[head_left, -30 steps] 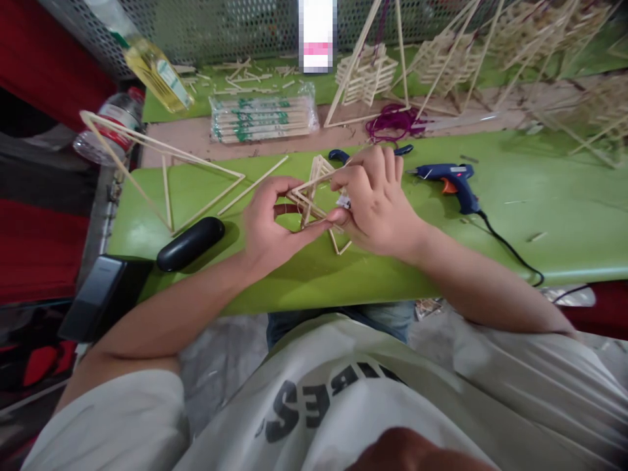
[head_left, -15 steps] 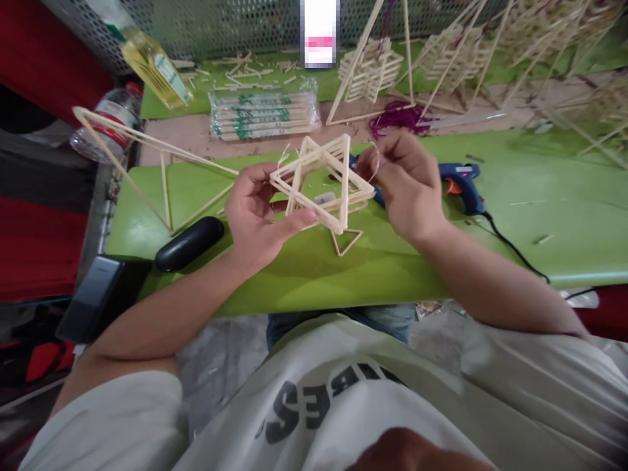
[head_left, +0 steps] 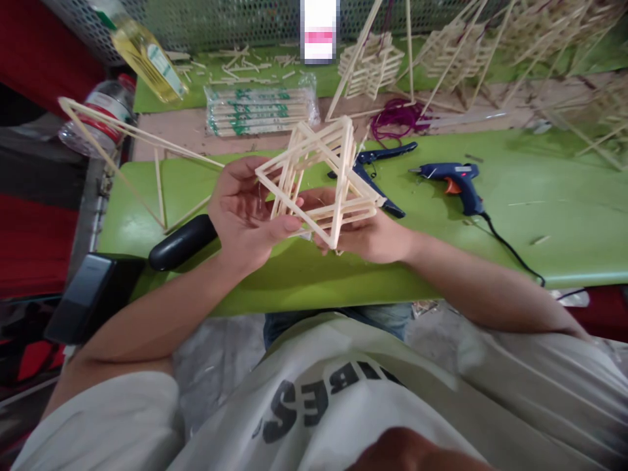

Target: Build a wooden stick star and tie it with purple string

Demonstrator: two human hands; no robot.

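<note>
A star-shaped frame of pale wooden sticks (head_left: 338, 190), built in layers, is held tilted above the green table (head_left: 275, 281). My left hand (head_left: 245, 216) grips its left side, thumb on the near sticks and fingers behind. From the right, my right hand (head_left: 367, 232) reaches under and behind the frame, its fingers curled around the lower sticks and partly hidden by them. Just beyond the frame lie dark blue pliers (head_left: 377, 180). A blue glue gun (head_left: 456, 180) with an orange trigger rests to the right of them.
A large stick triangle frame (head_left: 159, 176) and a black case (head_left: 182, 242) are at the left, near bottles (head_left: 152, 62). Behind lie packed sticks (head_left: 260, 111), purple cord (head_left: 397, 121) and several stick lanterns (head_left: 370, 69). The glue gun's cable (head_left: 515, 245) runs off the right front.
My right hand has moved from the right of the star frame to beneath it and now grips it. The frame has tilted, showing more of its layers, and the pliers are uncovered.
</note>
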